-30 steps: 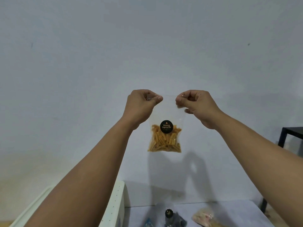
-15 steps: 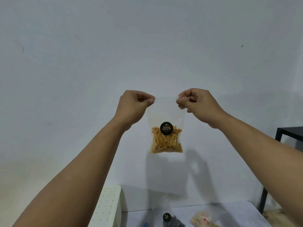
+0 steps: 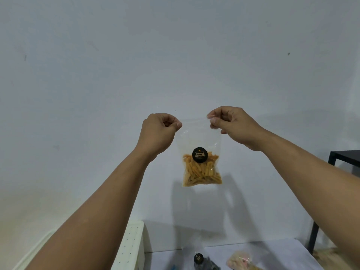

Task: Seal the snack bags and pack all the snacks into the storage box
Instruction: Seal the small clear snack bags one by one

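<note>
A clear zip bag (image 3: 198,141) with orange snack sticks and a round black label hangs in the air in front of the white wall. My left hand (image 3: 158,133) pinches its top left corner between thumb and forefinger. My right hand (image 3: 231,125) pinches the top right corner, and the top edge is stretched between them. The white perforated storage box (image 3: 130,244) stands low at the left, partly hidden by my left forearm. Two more snack bags lie on the white table: a dark one with a black label (image 3: 200,262) and a pale one (image 3: 240,260).
A white table (image 3: 282,254) fills the bottom right. A black metal side table (image 3: 342,158) stands at the right edge, with its leg reaching the floor. The plain white wall is close behind the held bag.
My hands have drawn further apart along the bag's top edge, the left one shifting left. The view has tilted a little.
</note>
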